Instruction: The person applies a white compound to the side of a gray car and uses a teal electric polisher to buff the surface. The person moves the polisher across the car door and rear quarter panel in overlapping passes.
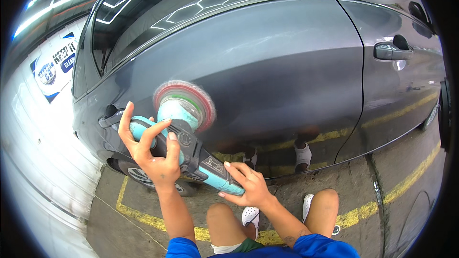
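A teal and black car polisher (pixel 193 150) lies in both my hands, its round buffing pad (pixel 206 105) against the dark grey rear door panel (pixel 272 71). The pad's rim looks blurred. At the front end, my left hand (pixel 156 150) is closed on the polisher's teal side handle, with some fingers raised over the tool's head. Farther back, my right hand (pixel 249 184) grips the end of the polisher's body. A chrome-edged rear door handle (pixel 111 118) shows just left of my left hand.
The front door handle (pixel 393 51) is at the right. A rear wheel (pixel 143 176) shows below the car body. Yellow lines (pixel 143 218) cross the concrete floor. A white corrugated wall (pixel 46 139) with a banner stands at the left. A cable (pixel 405 218) lies at lower right.
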Available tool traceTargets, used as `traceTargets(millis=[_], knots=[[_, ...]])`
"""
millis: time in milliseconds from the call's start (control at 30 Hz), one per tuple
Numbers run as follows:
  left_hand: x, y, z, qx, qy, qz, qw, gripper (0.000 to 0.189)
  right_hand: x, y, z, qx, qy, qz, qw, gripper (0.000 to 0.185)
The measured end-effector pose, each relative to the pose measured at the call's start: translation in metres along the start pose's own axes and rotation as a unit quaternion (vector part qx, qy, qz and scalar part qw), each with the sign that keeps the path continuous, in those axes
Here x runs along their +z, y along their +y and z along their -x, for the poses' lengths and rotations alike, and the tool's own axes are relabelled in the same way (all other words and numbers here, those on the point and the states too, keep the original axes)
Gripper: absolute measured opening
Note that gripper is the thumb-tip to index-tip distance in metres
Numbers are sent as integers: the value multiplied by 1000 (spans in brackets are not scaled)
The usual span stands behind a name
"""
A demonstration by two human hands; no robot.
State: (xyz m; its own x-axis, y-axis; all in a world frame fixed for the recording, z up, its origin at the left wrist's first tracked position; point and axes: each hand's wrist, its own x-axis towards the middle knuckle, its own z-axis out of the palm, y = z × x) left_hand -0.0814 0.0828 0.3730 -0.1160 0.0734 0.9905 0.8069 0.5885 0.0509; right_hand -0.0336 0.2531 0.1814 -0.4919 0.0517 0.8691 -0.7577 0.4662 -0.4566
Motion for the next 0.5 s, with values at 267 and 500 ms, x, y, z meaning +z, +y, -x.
traceTargets(millis=[267, 500], knots=[[10, 16, 4, -20, 15, 5, 1000, 33, -11, 8, 6, -2, 4, 7, 1000, 86], [41, 56, 3, 26, -34, 6, 999, 35, -36, 22, 27, 12, 43, -13, 999, 92]])
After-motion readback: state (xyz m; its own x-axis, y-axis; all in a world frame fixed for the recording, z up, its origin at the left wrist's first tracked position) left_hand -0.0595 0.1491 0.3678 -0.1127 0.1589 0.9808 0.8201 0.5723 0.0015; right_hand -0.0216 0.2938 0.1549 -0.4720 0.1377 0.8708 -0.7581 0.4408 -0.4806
